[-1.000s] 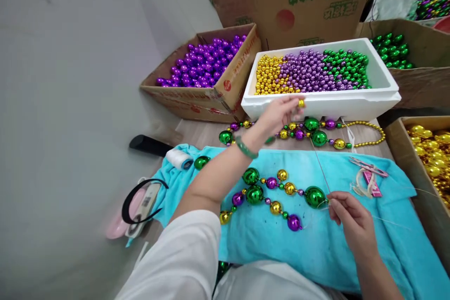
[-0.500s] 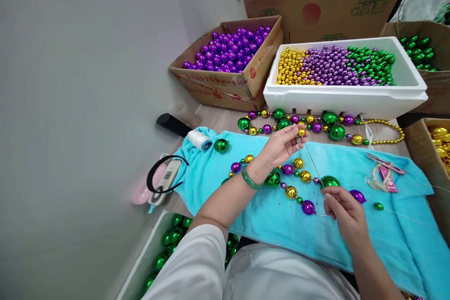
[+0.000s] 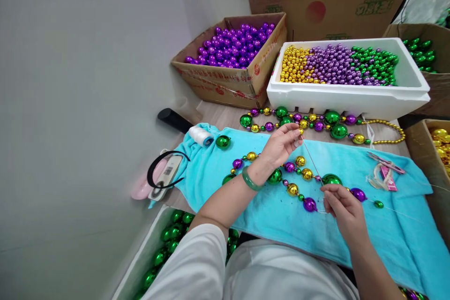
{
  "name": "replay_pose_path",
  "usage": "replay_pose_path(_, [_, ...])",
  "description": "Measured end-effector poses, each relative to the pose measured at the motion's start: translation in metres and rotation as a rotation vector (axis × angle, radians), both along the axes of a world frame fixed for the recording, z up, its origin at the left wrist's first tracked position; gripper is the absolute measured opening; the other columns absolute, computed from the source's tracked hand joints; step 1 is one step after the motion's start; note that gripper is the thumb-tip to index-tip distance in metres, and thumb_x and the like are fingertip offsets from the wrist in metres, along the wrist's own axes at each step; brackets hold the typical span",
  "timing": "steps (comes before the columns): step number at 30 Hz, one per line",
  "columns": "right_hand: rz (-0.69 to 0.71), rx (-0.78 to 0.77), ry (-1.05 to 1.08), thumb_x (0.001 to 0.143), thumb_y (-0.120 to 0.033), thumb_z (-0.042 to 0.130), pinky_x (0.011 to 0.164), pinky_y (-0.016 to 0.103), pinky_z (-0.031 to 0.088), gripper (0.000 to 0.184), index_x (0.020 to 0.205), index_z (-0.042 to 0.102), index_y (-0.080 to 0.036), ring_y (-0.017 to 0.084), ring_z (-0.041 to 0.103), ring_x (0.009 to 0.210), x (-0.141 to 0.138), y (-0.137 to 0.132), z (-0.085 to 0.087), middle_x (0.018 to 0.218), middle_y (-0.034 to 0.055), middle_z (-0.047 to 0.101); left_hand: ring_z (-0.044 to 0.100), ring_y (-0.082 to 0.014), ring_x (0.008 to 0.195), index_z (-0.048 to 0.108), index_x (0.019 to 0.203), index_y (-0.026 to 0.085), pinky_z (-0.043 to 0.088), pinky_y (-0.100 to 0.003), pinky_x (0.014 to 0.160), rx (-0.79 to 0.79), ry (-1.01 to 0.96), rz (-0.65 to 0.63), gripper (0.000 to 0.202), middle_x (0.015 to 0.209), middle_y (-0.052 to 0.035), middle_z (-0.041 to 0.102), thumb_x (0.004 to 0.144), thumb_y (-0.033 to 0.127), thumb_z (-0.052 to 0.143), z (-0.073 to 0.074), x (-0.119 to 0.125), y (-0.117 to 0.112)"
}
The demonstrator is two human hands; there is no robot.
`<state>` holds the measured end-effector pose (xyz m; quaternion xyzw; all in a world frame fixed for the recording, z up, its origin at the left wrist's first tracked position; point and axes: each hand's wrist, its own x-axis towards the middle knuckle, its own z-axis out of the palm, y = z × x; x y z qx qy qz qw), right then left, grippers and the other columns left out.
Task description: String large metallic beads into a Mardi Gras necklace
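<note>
My left hand (image 3: 281,144) is pinched at the upper tip of a thin threading needle (image 3: 311,159), with a small gold bead barely showing between the fingertips. My right hand (image 3: 340,206) is closed on the needle's lower end, where the thread starts. Both hands hover over a half-strung strand of big green, gold and purple beads (image 3: 291,183) lying on a turquoise towel (image 3: 267,215). Behind it, a white foam box (image 3: 348,98) holds small gold, purple and green beads.
A finished bead strand (image 3: 316,124) lies before the foam box. Cardboard boxes hold purple beads (image 3: 232,49), green beads (image 3: 420,49) and gold beads (image 3: 439,140). A thread spool (image 3: 200,136), a loose green bead (image 3: 222,141), scissors (image 3: 383,164) and a tray of green beads (image 3: 168,243) are nearby.
My left hand drew back from the foam box with a small gold bead and brought it to the needle's tip. My right hand stayed on the needle's lower end. The view shifted left.
</note>
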<state>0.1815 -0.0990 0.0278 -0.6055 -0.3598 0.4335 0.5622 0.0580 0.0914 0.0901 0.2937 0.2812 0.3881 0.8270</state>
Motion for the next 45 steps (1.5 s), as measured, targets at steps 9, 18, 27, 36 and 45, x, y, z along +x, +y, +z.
replay_pose_path(9, [-0.058, 0.004, 0.015, 0.087, -0.037, 0.06, 0.046, 0.023, 0.037, 0.02, 0.093, 0.063, -0.017, 0.01, 0.048, 0.052, 0.003, -0.001, -0.006, 0.058, -0.0021, 0.053, 0.058, -0.0132, 0.083, 0.061, 0.109, 0.019, 0.048, -0.029, 0.076, 0.617, 0.474, -0.176, 0.037, 0.099, -0.0048, 0.061, 0.075, 0.03, 0.073, -0.017, -0.013, -0.015])
replay_pose_path(18, [-0.111, -0.019, 0.027, 0.085, -0.035, 0.064, 0.045, 0.023, 0.037, 0.017, 0.092, 0.063, -0.019, 0.011, 0.047, 0.053, 0.021, -0.014, -0.014, 0.06, -0.0014, 0.054, 0.041, -0.0398, 0.125, 0.056, 0.125, 0.013, 0.034, -0.05, 0.103, 0.715, 2.068, 0.044, 0.052, 0.133, -0.021, 0.048, 0.08, 0.037, 0.065, -0.023, -0.168, 0.063])
replay_pose_path(27, [-0.035, 0.016, -0.044, 0.084, -0.036, 0.065, 0.045, 0.022, 0.039, 0.017, 0.09, 0.065, -0.02, 0.011, 0.048, 0.052, 0.004, -0.013, -0.009, 0.06, -0.0005, 0.055, 0.062, -0.0231, 0.102, 0.054, 0.121, 0.017, 0.049, -0.034, 0.088, 0.542, 1.408, 0.166, 0.053, 0.118, -0.011, 0.062, 0.074, 0.036, 0.07, -0.033, -0.172, 0.049])
replay_pose_path(36, [0.114, 0.029, -0.132, 0.087, -0.036, 0.06, 0.05, 0.024, 0.042, 0.018, 0.089, 0.066, -0.019, 0.012, 0.05, 0.054, -0.01, -0.018, -0.008, 0.061, -0.0007, 0.054, 0.067, -0.0167, 0.068, 0.065, 0.093, 0.008, 0.052, -0.023, 0.058, -0.253, 0.004, -0.085, 0.043, 0.082, -0.0157, 0.07, 0.089, 0.048, 0.047, -0.01, -0.075, -0.009])
replay_pose_path(45, [0.088, -0.001, -0.142, 0.087, -0.035, 0.059, 0.051, 0.025, 0.041, 0.017, 0.091, 0.067, -0.02, 0.012, 0.049, 0.055, 0.0, -0.029, -0.016, 0.064, -0.0009, 0.055, 0.067, -0.0164, 0.066, 0.066, 0.094, 0.008, 0.052, -0.023, 0.056, -0.289, -0.049, -0.11, 0.047, 0.084, -0.0164, 0.071, 0.091, 0.049, 0.043, -0.008, -0.048, -0.026])
